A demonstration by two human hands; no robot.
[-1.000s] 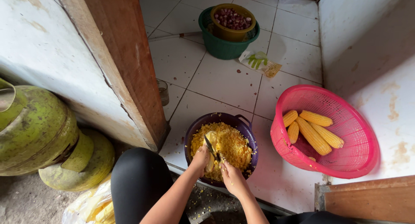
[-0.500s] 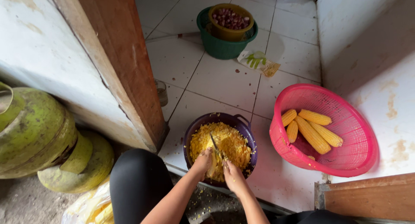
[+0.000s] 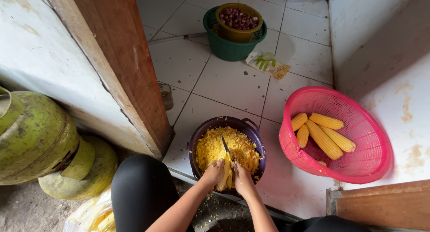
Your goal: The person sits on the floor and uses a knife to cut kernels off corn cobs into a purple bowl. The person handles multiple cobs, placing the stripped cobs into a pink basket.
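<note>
Head view: only one camera, looking down from the person's head onto a white tiled floor (image 3: 224, 82).
Left hand (image 3: 214, 173): closed around a corn cob (image 3: 223, 177), gripping its near end and holding it tilted over the bowl, so what comes off falls in and not on the floor.
Right hand (image 3: 242, 177): closed on the handle of a knife (image 3: 226, 149); the blade points away from the body and lies along the cob's side, which keeps the edge clear of the other hand's fingers.
Dark purple bowl (image 3: 202, 132): on the floor straight in front of the knees, just under both hands, heaped with cut yellow corn kernels (image 3: 242, 148).
Pink basket (image 3: 354, 109): just beside the bowl on the person's right, within easy reach, holding several whole corn cobs (image 3: 323, 133).
Green basin (image 3: 230, 48): well apart, farther along the floor, with a yellow bowl of small reddish shallots (image 3: 238, 20) set inside it.
Green gas cylinders (image 3: 40, 138): on the left behind the wooden door frame (image 3: 121, 66), out of the working area.
Scraps: loose kernels lie scattered at the floor's near edge.
</note>
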